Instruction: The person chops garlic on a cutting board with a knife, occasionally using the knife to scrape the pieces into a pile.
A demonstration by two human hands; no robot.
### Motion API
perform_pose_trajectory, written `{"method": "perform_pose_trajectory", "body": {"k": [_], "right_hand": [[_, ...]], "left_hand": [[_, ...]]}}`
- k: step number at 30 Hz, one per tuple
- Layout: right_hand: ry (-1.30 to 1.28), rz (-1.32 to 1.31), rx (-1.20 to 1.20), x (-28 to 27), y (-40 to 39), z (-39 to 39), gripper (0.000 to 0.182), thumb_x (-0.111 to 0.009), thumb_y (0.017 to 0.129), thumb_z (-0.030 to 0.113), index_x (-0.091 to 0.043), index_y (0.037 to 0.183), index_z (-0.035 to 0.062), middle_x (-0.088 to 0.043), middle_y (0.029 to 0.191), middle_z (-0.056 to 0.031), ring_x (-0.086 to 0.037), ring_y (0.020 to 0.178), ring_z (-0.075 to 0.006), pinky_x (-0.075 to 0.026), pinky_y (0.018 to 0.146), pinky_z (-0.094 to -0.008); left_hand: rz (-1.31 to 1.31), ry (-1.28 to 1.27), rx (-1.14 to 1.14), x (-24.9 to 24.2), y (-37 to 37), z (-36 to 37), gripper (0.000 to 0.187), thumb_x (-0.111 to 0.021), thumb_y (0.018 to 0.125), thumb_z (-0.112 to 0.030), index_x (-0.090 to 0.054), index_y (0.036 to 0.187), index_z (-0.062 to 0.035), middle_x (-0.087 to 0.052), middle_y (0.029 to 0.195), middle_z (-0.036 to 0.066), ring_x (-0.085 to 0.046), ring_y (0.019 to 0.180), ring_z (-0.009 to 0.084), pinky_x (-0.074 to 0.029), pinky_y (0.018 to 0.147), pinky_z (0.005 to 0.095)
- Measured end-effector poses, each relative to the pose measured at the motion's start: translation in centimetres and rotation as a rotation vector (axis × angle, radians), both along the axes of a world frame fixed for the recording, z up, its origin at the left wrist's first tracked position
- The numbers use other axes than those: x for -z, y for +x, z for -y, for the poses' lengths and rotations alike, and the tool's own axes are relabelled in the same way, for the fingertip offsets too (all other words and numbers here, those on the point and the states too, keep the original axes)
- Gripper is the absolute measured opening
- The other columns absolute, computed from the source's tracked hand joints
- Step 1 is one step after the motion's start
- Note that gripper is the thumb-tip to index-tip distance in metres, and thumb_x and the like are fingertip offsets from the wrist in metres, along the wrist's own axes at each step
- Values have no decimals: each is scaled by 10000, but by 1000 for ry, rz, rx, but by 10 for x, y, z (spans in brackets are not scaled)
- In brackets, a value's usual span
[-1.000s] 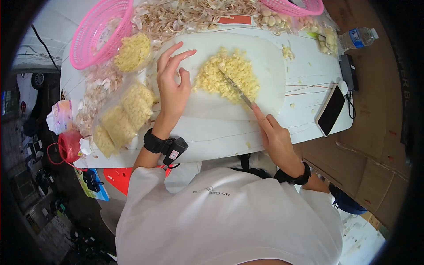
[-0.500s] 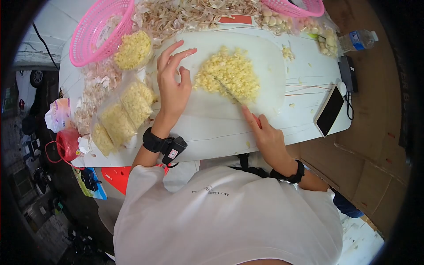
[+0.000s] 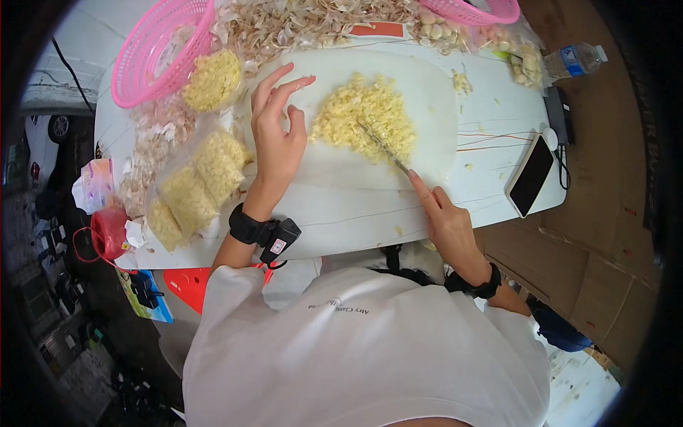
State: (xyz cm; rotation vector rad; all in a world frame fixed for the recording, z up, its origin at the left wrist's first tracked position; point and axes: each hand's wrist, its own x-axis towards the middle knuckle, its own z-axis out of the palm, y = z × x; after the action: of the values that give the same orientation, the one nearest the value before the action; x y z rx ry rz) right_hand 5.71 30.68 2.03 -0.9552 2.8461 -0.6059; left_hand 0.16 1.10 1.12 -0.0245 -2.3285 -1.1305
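Observation:
My right hand (image 3: 448, 224) grips a knife (image 3: 386, 149), its index finger stretched along the top. The blade lies in the right part of a pile of chopped garlic (image 3: 356, 117) on a white cutting board (image 3: 435, 114). My left hand (image 3: 279, 135) is raised over the board's left side, fingers apart and holding nothing, close to the pile but not touching it. The knife's handle is hidden inside my right hand.
Bags of chopped garlic (image 3: 188, 196) lie left of the board, near a pink basket (image 3: 131, 67) and a red twine roll (image 3: 109, 233). Garlic skins (image 3: 299, 25) cover the back. At right are a phone (image 3: 530, 176), a black box (image 3: 558, 114) and a bottle (image 3: 578, 60).
My right hand and the knife have moved to the right and slightly toward my body. The blade now lies further right in the pile. My left hand has hardly moved.

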Motion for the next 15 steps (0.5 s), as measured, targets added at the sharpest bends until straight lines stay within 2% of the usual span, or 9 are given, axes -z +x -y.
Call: {"method": "perform_pose_trajectory", "body": {"k": [2, 6, 11, 15], "right_hand": [[89, -37, -4, -1, 2, 2, 755, -554, 775, -93, -427, 1473, 165, -480, 798, -103, -539, 526, -256, -502, 483, -367], [107, -73, -5, -2, -1, 4, 756, -542, 776, -99, -423, 1476, 162, -490, 803, -101, -540, 525, -254, -502, 487, -368], [-84, 26, 20, 6, -7, 0, 788, -563, 762, -94, -393, 1489, 157, -489, 799, -112, -536, 537, -281, -494, 497, -384], [-147, -19, 57, 2, -14, 0, 798, -567, 757, -93, -383, 1493, 153, -491, 798, -119, -537, 544, -295, -487, 499, -397]], "left_hand": [[17, 31, 5, -1, 2, 0, 493, -437, 770, 140, -701, 1113, -96, -538, 1320, 96, -528, 1110, 230, -485, 727, 276], [8, 14, 7, 0, -1, 0, 491, -438, 775, 135, -700, 1117, -99, -537, 1322, 96, -524, 1122, 231, -487, 727, 278], [4, -8, -3, 0, 1, 1, 491, -438, 775, 134, -701, 1118, -100, -538, 1319, 96, -526, 1113, 227, -483, 717, 277], [3, 0, -1, 1, 0, 1, 493, -439, 771, 138, -702, 1113, -100, -541, 1317, 95, -529, 1098, 226, -478, 705, 273]]}}
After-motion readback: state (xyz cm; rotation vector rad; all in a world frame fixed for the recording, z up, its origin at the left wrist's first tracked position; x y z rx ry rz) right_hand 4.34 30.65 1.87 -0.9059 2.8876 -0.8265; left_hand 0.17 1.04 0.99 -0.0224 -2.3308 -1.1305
